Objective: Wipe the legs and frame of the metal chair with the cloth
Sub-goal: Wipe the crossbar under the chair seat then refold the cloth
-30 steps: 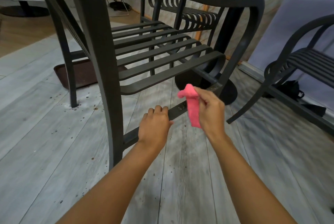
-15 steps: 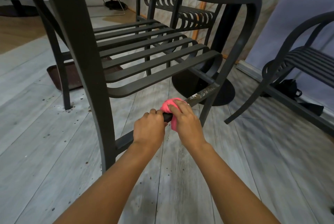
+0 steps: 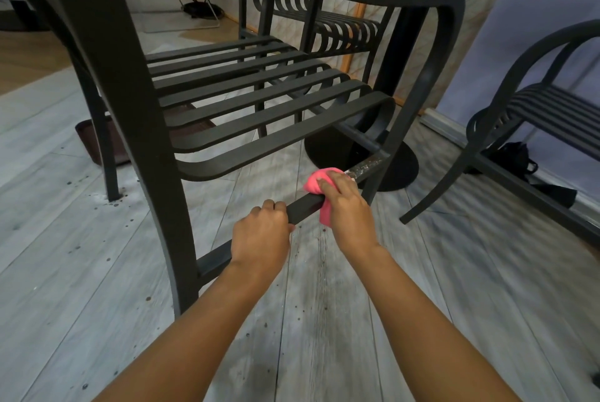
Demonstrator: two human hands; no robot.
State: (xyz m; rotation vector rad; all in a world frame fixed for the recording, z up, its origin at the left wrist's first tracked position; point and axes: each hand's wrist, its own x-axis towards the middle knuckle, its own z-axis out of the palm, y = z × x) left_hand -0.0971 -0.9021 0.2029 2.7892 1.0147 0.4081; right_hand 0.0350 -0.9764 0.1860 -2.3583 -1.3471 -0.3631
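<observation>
Cloth (image 3: 319,189) wraps crossbar (image 3: 303,208), right hand (image 3: 345,206) near leg (image 3: 373,187).

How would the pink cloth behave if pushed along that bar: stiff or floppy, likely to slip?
Probably floppy: the cloth is bunched over the bar and a loose end hangs below the right hand. Likely light, since it drapes from one hand's grip. It should drag rather than slip, as the bar ahead looks gritty, though it may bunch up.
</observation>
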